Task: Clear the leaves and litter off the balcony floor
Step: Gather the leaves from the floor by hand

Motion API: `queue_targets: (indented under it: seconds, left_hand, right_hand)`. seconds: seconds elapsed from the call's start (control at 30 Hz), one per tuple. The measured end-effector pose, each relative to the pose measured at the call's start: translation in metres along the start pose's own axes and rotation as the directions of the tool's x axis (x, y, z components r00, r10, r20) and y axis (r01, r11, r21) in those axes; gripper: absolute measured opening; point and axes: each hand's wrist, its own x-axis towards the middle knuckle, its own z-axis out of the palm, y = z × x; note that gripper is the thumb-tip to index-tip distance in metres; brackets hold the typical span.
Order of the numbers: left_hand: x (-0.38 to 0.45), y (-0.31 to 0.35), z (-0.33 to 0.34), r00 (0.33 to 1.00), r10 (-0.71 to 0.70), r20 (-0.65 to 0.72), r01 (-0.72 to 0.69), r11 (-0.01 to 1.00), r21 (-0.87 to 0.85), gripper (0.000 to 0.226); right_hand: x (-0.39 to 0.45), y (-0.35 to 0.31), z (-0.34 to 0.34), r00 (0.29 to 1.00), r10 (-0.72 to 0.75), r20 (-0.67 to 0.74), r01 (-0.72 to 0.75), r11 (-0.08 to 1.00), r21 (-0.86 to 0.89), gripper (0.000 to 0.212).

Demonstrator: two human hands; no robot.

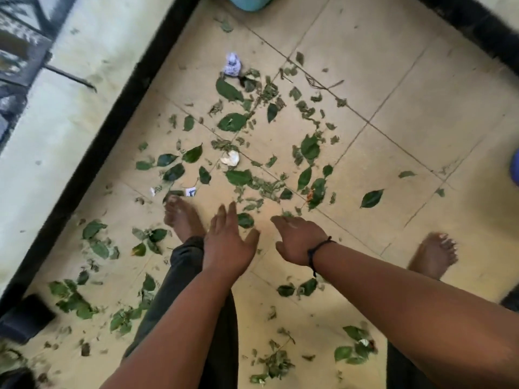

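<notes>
Leaves (232,122) litter the floor (421,113) ahead of and around my hands — left hand (229,242) spread flat, right hand (297,237) loose, both empty — paper (230,158) lies beyond my fingertips.

No text could be read anywhere. A small paper scrap (191,191) just beyond the left foot (179,214) bore dark marks, too blurred to make out.

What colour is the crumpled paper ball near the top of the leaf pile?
White with purple-blue print, seen in the head view: the crumpled paper ball.
</notes>
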Motion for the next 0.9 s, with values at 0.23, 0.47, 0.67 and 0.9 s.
queue_targets:
  seconds: [0.23, 0.47, 0.67, 0.9]
  left_hand:
    - [0.033, 0.000, -0.006, 0.998, -0.069, -0.016, 0.067, 0.994, -0.090, 0.081]
    - [0.058, -0.006, -0.025, 0.997, -0.070, -0.039, 0.062, 0.984, -0.169, 0.082]
    - [0.067, -0.033, -0.048, 0.989, -0.121, -0.090, 0.093, 0.960, -0.265, 0.082]
    - [0.072, -0.058, -0.054, 0.986, -0.145, -0.083, 0.121, 0.962, -0.244, 0.084]
  right_hand:
    - [0.041, 0.015, -0.024, 0.997, 0.044, -0.066, -0.049, 0.996, -0.076, 0.060]
    - [0.094, 0.026, -0.020, 0.990, 0.137, -0.037, -0.141, 0.978, -0.154, 0.057]
    - [0.161, -0.002, -0.022, 0.979, 0.147, -0.141, -0.165, 0.978, -0.125, 0.040]
    - [0.234, -0.039, -0.038, 0.912, 0.186, -0.366, -0.136, 0.978, 0.157, 0.045]
